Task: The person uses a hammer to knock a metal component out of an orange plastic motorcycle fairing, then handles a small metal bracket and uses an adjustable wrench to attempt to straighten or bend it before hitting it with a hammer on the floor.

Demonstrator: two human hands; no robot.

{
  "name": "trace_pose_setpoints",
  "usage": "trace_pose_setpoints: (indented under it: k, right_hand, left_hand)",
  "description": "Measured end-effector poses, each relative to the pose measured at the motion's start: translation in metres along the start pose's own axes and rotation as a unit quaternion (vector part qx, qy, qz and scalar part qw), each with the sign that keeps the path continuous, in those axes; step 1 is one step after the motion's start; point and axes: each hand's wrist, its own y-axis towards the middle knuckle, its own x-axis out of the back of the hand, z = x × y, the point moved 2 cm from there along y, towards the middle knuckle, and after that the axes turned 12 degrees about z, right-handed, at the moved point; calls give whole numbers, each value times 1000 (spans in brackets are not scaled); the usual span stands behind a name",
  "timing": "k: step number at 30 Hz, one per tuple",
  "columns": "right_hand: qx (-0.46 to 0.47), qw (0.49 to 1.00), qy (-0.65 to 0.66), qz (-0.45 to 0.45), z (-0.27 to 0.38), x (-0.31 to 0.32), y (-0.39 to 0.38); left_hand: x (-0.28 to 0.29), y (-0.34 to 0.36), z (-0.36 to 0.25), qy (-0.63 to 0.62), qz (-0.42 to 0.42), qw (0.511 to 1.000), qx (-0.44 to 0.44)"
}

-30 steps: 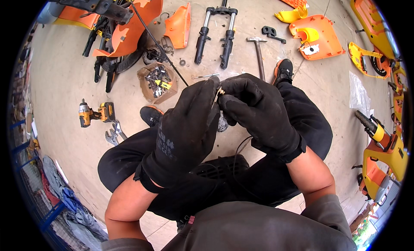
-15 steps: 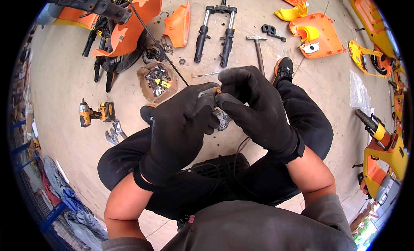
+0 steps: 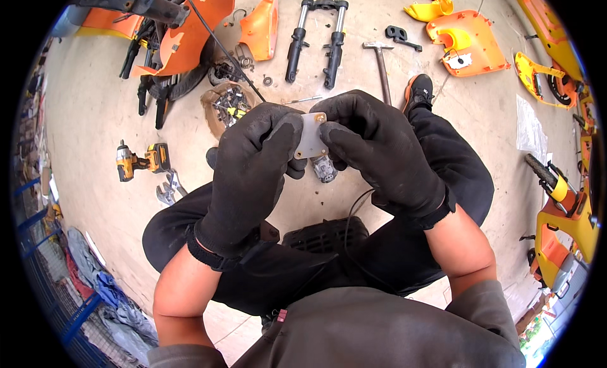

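Both my hands are in black gloves with fingers curled. My left hand (image 3: 253,172) grips a small grey-white square plate (image 3: 307,138) by its left side. My right hand (image 3: 370,153) pinches its right side, thumb beside a small brass-coloured piece (image 3: 320,117) at the upper corner. Small holes or fittings show at the other visible corners. Just below the plate a silver-grey metal part (image 3: 325,173) shows, partly covered; whether it rests on the floor I cannot tell.
A drill (image 3: 129,162) and adjustable wrenches (image 3: 169,190) lie left; a box of small parts (image 3: 224,102), front fork (image 3: 300,45) and hammer (image 3: 383,74) lie ahead. Orange panels (image 3: 471,36) are scattered around, scooters (image 3: 563,229) at right, a black grated piece (image 3: 316,235) near my lap.
Both hands have turned and shifted, so the plate, earlier mostly hidden behind my fingers, now faces up in view. The view of the floor has shifted slightly.
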Motion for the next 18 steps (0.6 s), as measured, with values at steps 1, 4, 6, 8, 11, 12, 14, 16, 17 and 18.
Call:
trace_pose_setpoints:
  k: [1,4,6,8,11,12,14,16,17,18]
  right_hand:
    - [-13,1000,-6,13,-1,0,1]
    - [-35,999,-10,36,-5,2,1]
    - [-26,999,7,36,-8,1,2]
    - [-36,998,-12,42,-5,2,2]
    - [-45,997,-26,52,1,3,1]
    - [-47,997,-29,56,1,3,1]
    - [-48,997,-32,60,-1,3,1]
    - [-46,996,-29,66,-2,3,1]
    - [-45,996,-24,69,-2,3,0]
    - [-43,996,-20,72,-2,3,0]
  left_hand:
    - [0,0,0,-14,-6,1000,7]
    - [0,1,0,-101,-21,992,70]
    - [0,1,1,-83,-21,995,56]
    - [-1,2,2,-110,-26,992,63]
    - [-2,2,2,-103,-34,993,48]
    - [-3,3,2,-93,-37,994,38]
    - [-2,3,3,-111,-40,991,63]
    - [0,2,5,-101,-23,992,72]
    - [3,1,7,-83,-4,994,68]
    - [7,-1,10,-65,15,996,64]
